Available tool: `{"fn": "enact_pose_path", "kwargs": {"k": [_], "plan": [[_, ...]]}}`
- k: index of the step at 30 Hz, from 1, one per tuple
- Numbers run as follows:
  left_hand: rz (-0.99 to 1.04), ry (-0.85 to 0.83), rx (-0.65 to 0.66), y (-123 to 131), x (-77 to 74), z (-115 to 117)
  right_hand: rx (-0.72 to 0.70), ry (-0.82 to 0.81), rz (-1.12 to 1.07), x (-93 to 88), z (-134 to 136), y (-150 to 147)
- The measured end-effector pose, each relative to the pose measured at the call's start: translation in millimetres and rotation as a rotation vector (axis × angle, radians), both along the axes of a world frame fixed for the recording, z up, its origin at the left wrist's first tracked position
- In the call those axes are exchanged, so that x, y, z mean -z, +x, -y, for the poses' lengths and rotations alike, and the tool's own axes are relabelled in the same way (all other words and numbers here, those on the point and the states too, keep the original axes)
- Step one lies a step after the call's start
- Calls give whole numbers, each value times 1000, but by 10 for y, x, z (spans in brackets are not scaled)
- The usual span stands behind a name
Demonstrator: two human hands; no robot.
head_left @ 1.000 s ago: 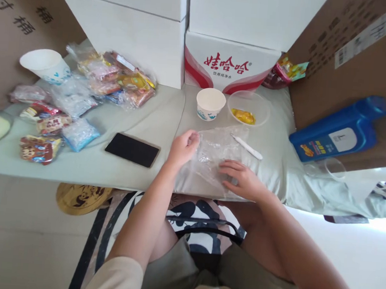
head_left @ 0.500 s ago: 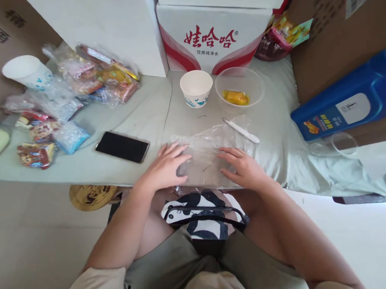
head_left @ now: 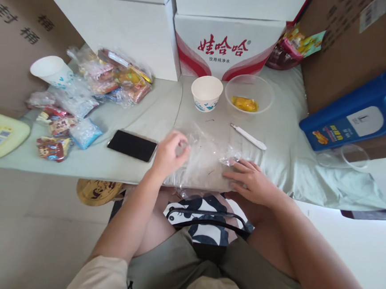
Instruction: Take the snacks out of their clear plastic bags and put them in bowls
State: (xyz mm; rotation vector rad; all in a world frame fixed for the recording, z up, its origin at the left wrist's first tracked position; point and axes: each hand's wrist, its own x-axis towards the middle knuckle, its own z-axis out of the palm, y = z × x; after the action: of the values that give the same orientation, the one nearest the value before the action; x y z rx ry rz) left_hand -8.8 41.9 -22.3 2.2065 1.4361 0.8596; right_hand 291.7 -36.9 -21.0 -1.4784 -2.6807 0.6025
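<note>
A clear plastic bag [head_left: 205, 156] lies crumpled near the front edge of the cloth-covered table, between my hands. My left hand [head_left: 172, 155] is raised a little at its left side, with curled fingers pinching the film. Fingers stretched out, my right hand [head_left: 252, 180] rests on the bag's right part. Beyond the bag lies a white pen-like tool [head_left: 249, 137] with a thin metal tip. A paper cup [head_left: 206, 94] stands behind, beside a clear plastic bowl [head_left: 267, 92] that holds a yellow-wrapped packet [head_left: 245, 104].
A phone [head_left: 132, 145] lies left of my left hand. Wrapped snacks [head_left: 118, 76] and a tipped paper cup [head_left: 51, 71] are at the left. White boxes [head_left: 227, 49] stand at the back. On the right are a blue bottle [head_left: 363, 109] and a clear cup [head_left: 354, 157].
My left hand has lifted and curled its fingers on the film. The plastic has bunched toward my right hand, which stays spread on it. The view has shifted slightly left.
</note>
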Motion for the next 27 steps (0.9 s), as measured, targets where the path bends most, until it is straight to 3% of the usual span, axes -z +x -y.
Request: {"fn": "enact_pose_path", "kwargs": {"k": [3,5,9,14,19,21,24,27], "plan": [[-192,-139,360,58,-144,416,71,50,-111,-32,-48,-22],[-276,-167,396,146,-164,613,148,50,-219,-66,-79,-53],[-119,-225,243,247,-97,617,264,20,-363,-140,-110,-45],[346,-512,24,37,-24,266,141,37,-320,-77,-157,129],[615,-691,4,-58,-28,131,150,122,-527,22,-253,170],[611,-686,57,-63,-41,114,233,130,-633,8,-270,146],[494,-653,119,-99,-17,86,489,102,-731,-22,-272,115],[490,-580,0,-109,71,54,701,47,-826,-23,-279,100]]}}
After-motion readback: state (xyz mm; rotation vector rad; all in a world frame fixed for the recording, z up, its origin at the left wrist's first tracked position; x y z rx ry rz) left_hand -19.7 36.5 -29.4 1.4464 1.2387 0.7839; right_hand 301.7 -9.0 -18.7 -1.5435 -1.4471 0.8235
